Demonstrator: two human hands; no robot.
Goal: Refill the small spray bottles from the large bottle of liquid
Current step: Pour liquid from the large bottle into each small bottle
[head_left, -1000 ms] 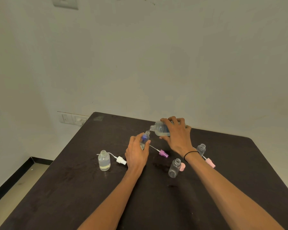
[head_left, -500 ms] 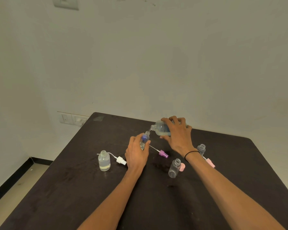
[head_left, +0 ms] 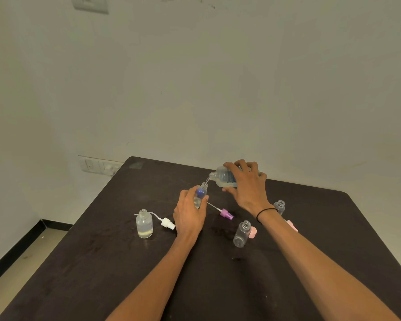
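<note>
Your left hand (head_left: 190,213) grips a small bottle (head_left: 200,193); right hand (head_left: 247,186) curls over the tilted big bottle (head_left: 225,176), both arms stretched fwd

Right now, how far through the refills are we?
Done: the bottle by the white sprayer looks filled, still uncapped. In hand: the left hand holds a small bottle while the right hand tips the large bottle over its neck. Left: two small bottles stand open and look empty; no sprayer is refitted.
</note>
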